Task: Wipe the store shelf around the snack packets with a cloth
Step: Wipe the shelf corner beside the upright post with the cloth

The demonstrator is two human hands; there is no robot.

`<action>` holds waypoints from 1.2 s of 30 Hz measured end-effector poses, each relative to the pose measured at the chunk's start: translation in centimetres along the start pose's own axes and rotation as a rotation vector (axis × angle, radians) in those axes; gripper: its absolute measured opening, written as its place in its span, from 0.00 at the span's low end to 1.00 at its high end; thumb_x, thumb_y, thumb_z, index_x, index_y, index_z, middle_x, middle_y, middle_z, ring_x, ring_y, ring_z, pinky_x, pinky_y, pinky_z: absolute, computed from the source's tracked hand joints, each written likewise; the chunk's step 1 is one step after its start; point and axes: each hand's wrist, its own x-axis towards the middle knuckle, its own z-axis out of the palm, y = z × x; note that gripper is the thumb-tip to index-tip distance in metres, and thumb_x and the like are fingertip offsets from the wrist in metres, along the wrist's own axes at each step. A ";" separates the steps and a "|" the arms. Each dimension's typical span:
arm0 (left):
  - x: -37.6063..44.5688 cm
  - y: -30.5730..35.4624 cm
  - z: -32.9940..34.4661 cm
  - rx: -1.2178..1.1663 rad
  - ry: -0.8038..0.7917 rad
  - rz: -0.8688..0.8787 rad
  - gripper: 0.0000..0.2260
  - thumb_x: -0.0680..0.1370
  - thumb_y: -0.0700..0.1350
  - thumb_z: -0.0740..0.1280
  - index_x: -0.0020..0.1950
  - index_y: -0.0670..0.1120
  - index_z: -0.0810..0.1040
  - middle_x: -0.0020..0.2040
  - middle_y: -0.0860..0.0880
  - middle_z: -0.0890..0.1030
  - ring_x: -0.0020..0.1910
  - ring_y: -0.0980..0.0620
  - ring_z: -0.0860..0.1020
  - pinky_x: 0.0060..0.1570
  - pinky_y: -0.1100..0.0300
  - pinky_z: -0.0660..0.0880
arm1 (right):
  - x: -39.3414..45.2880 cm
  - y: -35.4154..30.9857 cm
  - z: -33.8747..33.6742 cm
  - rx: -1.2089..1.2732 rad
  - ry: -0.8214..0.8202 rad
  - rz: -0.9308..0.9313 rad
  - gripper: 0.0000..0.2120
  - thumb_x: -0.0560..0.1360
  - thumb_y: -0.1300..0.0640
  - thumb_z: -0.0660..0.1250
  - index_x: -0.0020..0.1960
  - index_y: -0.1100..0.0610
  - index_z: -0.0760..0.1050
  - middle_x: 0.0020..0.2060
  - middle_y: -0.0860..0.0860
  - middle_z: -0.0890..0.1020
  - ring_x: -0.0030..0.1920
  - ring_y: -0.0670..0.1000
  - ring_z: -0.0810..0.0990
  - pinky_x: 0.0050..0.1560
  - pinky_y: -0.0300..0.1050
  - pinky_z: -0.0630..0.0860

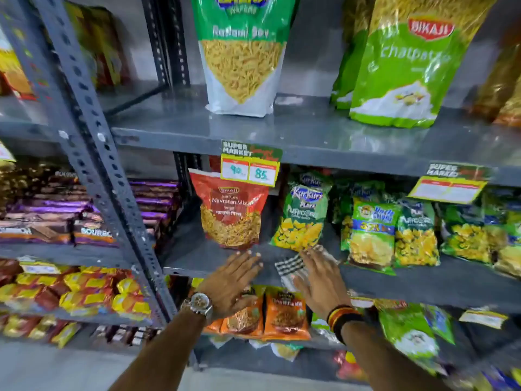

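A checked black-and-white cloth point(290, 266) lies on the front of the grey middle shelf point(197, 258). My right hand point(318, 277) presses flat on the cloth, fingers spread, just below a green Kurkure packet point(303, 218). My left hand point(234, 280), with a watch at the wrist, hovers flat and empty at the shelf's front edge. Its fingertips reach just under a red Navratan Mix packet point(232, 210) that stands on the shelf.
More green and yellow snack packets point(394, 230) line the shelf to the right. A slotted grey upright point(93, 153) stands at left, with biscuit packs point(56, 218) beyond it. Large packets point(242, 57) stand on the shelf above; orange packets point(282, 314) sit below.
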 end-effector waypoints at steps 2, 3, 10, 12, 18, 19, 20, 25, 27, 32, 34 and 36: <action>0.6 -1.8 2.0 -0.035 -0.048 0.056 0.33 0.85 0.63 0.51 0.81 0.41 0.61 0.82 0.42 0.60 0.81 0.41 0.58 0.78 0.43 0.55 | 1.0 -0.6 1.9 0.038 -0.044 0.124 0.35 0.78 0.35 0.48 0.79 0.53 0.57 0.79 0.53 0.59 0.79 0.55 0.57 0.76 0.61 0.57; 0.9 -2.8 3.1 -0.025 -0.080 0.075 0.33 0.85 0.63 0.51 0.82 0.41 0.59 0.83 0.43 0.58 0.82 0.42 0.56 0.79 0.43 0.55 | 1.1 -0.9 2.8 0.011 -0.060 0.150 0.35 0.78 0.35 0.50 0.79 0.54 0.59 0.79 0.54 0.61 0.78 0.57 0.59 0.76 0.62 0.56; 3.2 -6.7 6.2 0.014 -0.219 0.213 0.29 0.87 0.57 0.47 0.84 0.45 0.44 0.84 0.46 0.47 0.83 0.46 0.44 0.81 0.46 0.52 | -0.6 -0.8 5.2 0.011 0.149 0.191 0.31 0.78 0.35 0.53 0.68 0.56 0.72 0.70 0.57 0.72 0.72 0.60 0.68 0.74 0.65 0.59; 3.5 -6.9 6.6 0.023 -0.195 0.237 0.28 0.87 0.55 0.47 0.84 0.45 0.43 0.84 0.46 0.45 0.83 0.46 0.43 0.81 0.47 0.50 | 1.0 -1.2 5.0 0.034 0.126 0.321 0.37 0.76 0.31 0.51 0.73 0.57 0.67 0.75 0.58 0.66 0.76 0.60 0.62 0.76 0.65 0.55; 3.8 -7.8 7.5 0.037 -0.135 0.238 0.28 0.87 0.57 0.47 0.84 0.49 0.42 0.84 0.50 0.43 0.83 0.49 0.42 0.79 0.50 0.39 | 2.6 -2.8 7.1 -0.034 0.094 0.423 0.43 0.75 0.27 0.47 0.77 0.58 0.62 0.78 0.59 0.61 0.78 0.61 0.56 0.74 0.68 0.56; 3.8 -7.7 7.5 0.029 -0.137 0.236 0.28 0.87 0.57 0.48 0.84 0.49 0.42 0.84 0.50 0.43 0.83 0.49 0.41 0.79 0.51 0.39 | 2.4 -2.7 7.2 -0.042 0.099 0.407 0.41 0.76 0.29 0.47 0.77 0.57 0.63 0.78 0.59 0.62 0.78 0.60 0.58 0.74 0.67 0.57; 3.8 -7.6 7.3 0.019 -0.160 0.231 0.28 0.87 0.56 0.48 0.84 0.49 0.42 0.84 0.50 0.43 0.83 0.50 0.41 0.80 0.51 0.39 | 2.2 -2.6 7.1 -0.048 0.100 0.381 0.38 0.77 0.31 0.48 0.76 0.56 0.64 0.77 0.58 0.63 0.78 0.60 0.59 0.74 0.65 0.58; 3.0 -6.1 5.6 0.020 -0.181 0.163 0.27 0.86 0.56 0.46 0.84 0.49 0.44 0.84 0.49 0.47 0.83 0.48 0.45 0.81 0.49 0.51 | 0.7 -1.8 5.9 0.008 0.052 0.255 0.27 0.81 0.45 0.56 0.76 0.57 0.64 0.76 0.56 0.67 0.77 0.56 0.64 0.75 0.55 0.64; 2.4 -4.8 4.0 0.035 -0.143 0.119 0.27 0.86 0.58 0.42 0.83 0.47 0.50 0.82 0.47 0.57 0.81 0.48 0.55 0.75 0.48 0.68 | 0.3 -0.5 4.2 0.084 0.020 0.246 0.26 0.81 0.47 0.59 0.76 0.56 0.63 0.73 0.55 0.72 0.73 0.55 0.70 0.71 0.50 0.70; 0.9 -1.3 -3.8 -0.054 -0.105 0.103 0.31 0.86 0.60 0.53 0.84 0.49 0.49 0.84 0.49 0.53 0.83 0.48 0.54 0.77 0.47 0.64 | -2.6 1.4 -1.6 0.381 -0.043 0.177 0.26 0.80 0.37 0.56 0.69 0.53 0.68 0.50 0.54 0.85 0.49 0.56 0.84 0.47 0.51 0.80; -0.2 -0.5 -8.3 -0.055 -0.002 0.097 0.30 0.86 0.59 0.54 0.84 0.46 0.54 0.83 0.46 0.59 0.81 0.47 0.59 0.76 0.47 0.66 | -4.1 1.4 -4.3 0.558 -0.036 0.095 0.29 0.78 0.34 0.56 0.68 0.53 0.69 0.40 0.50 0.85 0.41 0.51 0.83 0.42 0.50 0.79; -1.5 -0.2 -13.2 -0.018 0.070 0.089 0.30 0.85 0.59 0.52 0.83 0.44 0.56 0.82 0.45 0.62 0.80 0.46 0.62 0.77 0.49 0.64 | -5.1 0.9 -7.3 0.682 -0.002 -0.004 0.31 0.76 0.32 0.56 0.69 0.54 0.70 0.27 0.45 0.78 0.28 0.44 0.76 0.31 0.43 0.71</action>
